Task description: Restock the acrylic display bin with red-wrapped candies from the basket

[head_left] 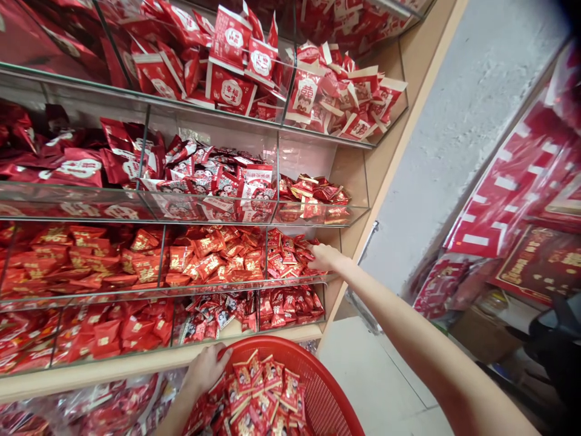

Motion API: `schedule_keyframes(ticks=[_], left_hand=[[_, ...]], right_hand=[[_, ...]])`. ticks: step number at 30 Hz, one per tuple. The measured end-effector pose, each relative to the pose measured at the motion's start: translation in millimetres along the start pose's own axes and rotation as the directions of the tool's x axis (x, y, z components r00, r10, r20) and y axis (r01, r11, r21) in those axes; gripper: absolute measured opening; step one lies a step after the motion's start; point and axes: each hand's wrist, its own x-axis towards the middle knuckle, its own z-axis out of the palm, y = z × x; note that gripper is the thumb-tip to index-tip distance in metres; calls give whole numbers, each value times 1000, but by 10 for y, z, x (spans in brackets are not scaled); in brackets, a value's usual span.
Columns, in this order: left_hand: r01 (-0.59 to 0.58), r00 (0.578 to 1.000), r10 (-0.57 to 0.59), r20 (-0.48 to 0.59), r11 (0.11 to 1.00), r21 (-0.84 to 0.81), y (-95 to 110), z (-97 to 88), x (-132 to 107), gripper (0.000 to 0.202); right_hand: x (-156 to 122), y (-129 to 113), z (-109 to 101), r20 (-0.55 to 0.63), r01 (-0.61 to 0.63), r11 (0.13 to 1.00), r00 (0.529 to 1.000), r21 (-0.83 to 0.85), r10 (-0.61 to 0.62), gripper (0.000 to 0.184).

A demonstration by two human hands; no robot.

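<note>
My right hand reaches into the rightmost clear bin of the third shelf, fingers closed among small red candy packets. What it grips is hidden among the packets. My left hand grips the near rim of a round red plastic basket at the bottom of the view. The basket holds several red packets with cartoon figures.
Clear acrylic bins on tiered wooden shelves hold many red packets of different kinds. A grey concrete wall stands to the right. Red banners and bagged goods hang at far right. The tiled floor lies below.
</note>
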Motion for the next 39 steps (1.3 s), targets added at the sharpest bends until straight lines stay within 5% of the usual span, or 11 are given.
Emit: schedule_keyframes(ticks=[12, 20, 26, 39], left_hand=[[-16, 1000, 16, -5, 1000, -15, -25, 30, 25, 48], [-28, 1000, 27, -8, 999, -25, -9, 12, 1, 49], [-27, 1000, 27, -5, 999, -27, -19, 22, 17, 49], [-20, 1000, 20, -14, 1000, -11, -25, 31, 25, 49]], right_hand=[[-15, -17, 162, -70, 5, 1000, 998, -20, -6, 53], [3, 207, 95, -63, 80, 996, 995, 40, -77, 48], [-3, 177, 219, -41, 103, 992, 994, 74, -100, 66], [-111, 311, 82, -221, 211, 959, 961, 187, -168, 43]])
